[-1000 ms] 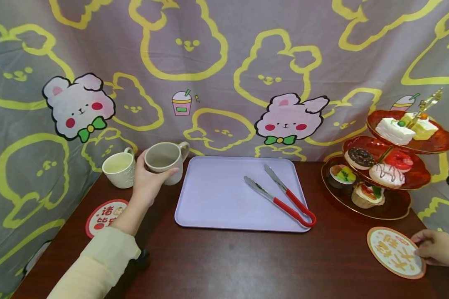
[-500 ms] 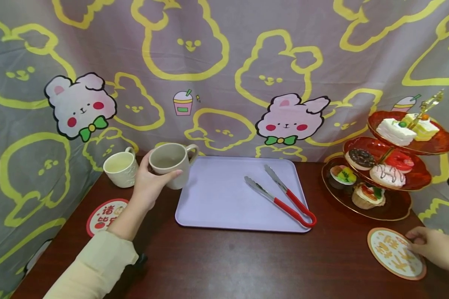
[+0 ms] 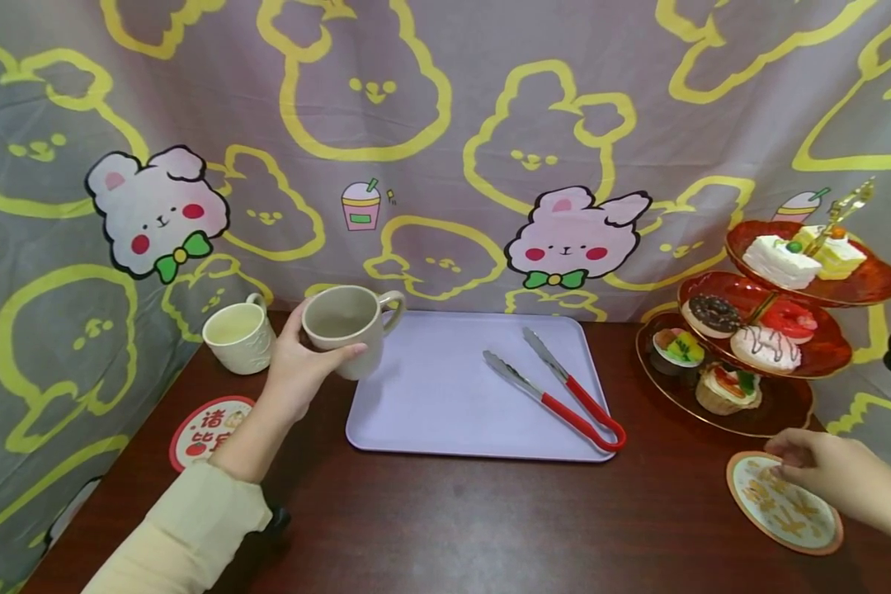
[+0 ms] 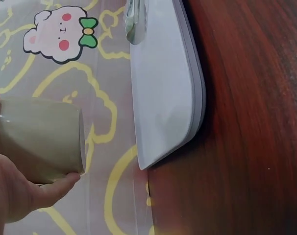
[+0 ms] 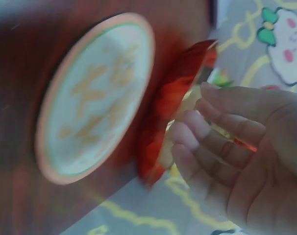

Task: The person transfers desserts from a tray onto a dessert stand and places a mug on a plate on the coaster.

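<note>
In the head view my left hand (image 3: 291, 371) grips a greyish-beige mug (image 3: 364, 346) by its body, thumb across the near side, handle pointing right. The mug overlaps the left edge of the lilac tray (image 3: 431, 396) in that view. The left wrist view shows the mug's smooth side (image 4: 36, 137) held up off the table. My right hand (image 3: 835, 470) hovers over a round orange-rimmed coaster (image 3: 783, 516), fingers loosely bent and holding nothing. From the right wrist the coaster (image 5: 94, 103) lies flat, apart from the fingertips (image 5: 185, 134).
Red-handled tongs (image 3: 564, 396) lie spread on the tray's right part. A three-tier red stand (image 3: 794, 412) with cakes and doughnuts is at the right. A cream embossed mug (image 3: 241, 338) stands at the left, behind a red-rimmed coaster (image 3: 208, 429). A patterned curtain backs the table.
My left hand has carried the mug right, toward the tray's edge. My right hand has let go of the orange-rimmed coaster and moved up and left above it.
</note>
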`<state>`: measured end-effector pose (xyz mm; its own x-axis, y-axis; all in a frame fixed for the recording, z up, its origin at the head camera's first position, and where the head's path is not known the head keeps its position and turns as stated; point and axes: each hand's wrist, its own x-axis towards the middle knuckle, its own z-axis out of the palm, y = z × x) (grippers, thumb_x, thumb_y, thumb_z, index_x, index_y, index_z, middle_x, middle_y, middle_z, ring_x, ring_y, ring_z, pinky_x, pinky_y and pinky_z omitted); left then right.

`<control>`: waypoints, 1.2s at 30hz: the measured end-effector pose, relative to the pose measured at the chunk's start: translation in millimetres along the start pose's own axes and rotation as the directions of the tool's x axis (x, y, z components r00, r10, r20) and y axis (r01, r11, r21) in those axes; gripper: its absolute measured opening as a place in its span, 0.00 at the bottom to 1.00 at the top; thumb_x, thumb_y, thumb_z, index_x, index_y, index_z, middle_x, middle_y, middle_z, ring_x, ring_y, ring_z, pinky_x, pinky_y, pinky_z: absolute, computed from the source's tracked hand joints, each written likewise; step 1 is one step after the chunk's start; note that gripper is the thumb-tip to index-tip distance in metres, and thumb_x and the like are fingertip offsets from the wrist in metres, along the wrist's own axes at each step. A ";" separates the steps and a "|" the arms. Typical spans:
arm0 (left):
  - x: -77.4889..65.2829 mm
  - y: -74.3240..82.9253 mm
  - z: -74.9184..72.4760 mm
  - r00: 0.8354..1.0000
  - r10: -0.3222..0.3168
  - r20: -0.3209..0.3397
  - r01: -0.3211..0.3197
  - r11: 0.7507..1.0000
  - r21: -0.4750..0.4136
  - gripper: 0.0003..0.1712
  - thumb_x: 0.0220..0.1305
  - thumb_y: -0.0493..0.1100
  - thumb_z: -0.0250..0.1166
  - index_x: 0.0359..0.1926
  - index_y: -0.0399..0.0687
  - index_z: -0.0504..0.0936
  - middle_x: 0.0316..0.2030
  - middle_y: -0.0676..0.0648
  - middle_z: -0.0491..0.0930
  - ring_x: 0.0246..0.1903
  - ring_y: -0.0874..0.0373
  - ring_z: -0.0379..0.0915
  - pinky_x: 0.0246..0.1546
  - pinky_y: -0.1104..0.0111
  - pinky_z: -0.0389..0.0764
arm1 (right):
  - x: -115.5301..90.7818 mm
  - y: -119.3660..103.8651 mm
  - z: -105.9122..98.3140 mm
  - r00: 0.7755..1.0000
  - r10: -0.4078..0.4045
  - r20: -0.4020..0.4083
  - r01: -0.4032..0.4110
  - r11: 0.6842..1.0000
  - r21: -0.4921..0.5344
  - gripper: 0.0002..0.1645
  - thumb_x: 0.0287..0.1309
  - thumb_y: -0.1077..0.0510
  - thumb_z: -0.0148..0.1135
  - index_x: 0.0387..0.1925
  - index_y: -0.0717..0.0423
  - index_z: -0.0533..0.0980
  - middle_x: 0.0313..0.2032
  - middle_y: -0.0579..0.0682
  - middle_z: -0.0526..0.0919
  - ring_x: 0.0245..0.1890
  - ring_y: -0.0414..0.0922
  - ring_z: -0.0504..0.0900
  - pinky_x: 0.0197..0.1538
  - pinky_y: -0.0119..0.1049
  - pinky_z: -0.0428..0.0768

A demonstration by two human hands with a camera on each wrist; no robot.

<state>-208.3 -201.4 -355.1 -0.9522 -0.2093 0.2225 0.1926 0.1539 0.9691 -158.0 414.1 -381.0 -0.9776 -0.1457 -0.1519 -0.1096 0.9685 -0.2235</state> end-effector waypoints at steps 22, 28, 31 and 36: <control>-27.1 11.0 16.2 0.978 0.065 0.200 -0.072 0.997 0.025 0.54 0.45 0.26 0.79 0.74 0.41 0.66 0.63 0.38 0.72 0.58 0.49 0.68 0.50 0.74 0.74 | 28.6 -103.7 0.3 0.845 -0.303 -0.441 0.358 0.933 0.044 0.14 0.58 0.62 0.73 0.47 0.58 0.84 0.41 0.53 0.88 0.36 0.52 0.86 0.37 0.48 0.84; -36.8 11.6 24.7 0.957 0.115 0.266 -0.123 0.992 0.012 0.54 0.42 0.27 0.81 0.73 0.41 0.68 0.63 0.39 0.74 0.59 0.49 0.67 0.55 0.67 0.72 | 32.7 -129.1 2.7 0.837 -0.312 -0.449 0.395 0.913 0.103 0.14 0.59 0.62 0.72 0.48 0.58 0.84 0.42 0.52 0.88 0.39 0.50 0.86 0.40 0.47 0.84; -41.9 11.2 29.4 0.951 0.109 0.289 -0.118 0.993 0.015 0.55 0.41 0.28 0.83 0.73 0.41 0.68 0.63 0.40 0.74 0.59 0.47 0.68 0.54 0.65 0.75 | 34.1 -141.9 3.3 0.841 -0.298 -0.452 0.412 0.894 0.176 0.14 0.60 0.61 0.72 0.49 0.57 0.84 0.42 0.51 0.88 0.39 0.48 0.86 0.41 0.41 0.84; -51.1 11.3 36.4 0.940 0.098 0.326 -0.107 0.994 0.010 0.55 0.40 0.30 0.83 0.72 0.41 0.70 0.61 0.38 0.74 0.57 0.43 0.71 0.48 0.64 0.80 | 37.6 -162.9 7.1 0.839 -0.294 -0.458 0.459 0.834 0.305 0.15 0.62 0.62 0.71 0.50 0.55 0.84 0.42 0.49 0.88 0.40 0.40 0.85 0.42 0.31 0.82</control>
<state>-166.2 -153.9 -359.4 -0.9539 0.1326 0.2693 0.2908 0.1847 0.9388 -175.6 249.4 -357.1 -0.8703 -0.3144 0.3792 -0.4853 0.6797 -0.5500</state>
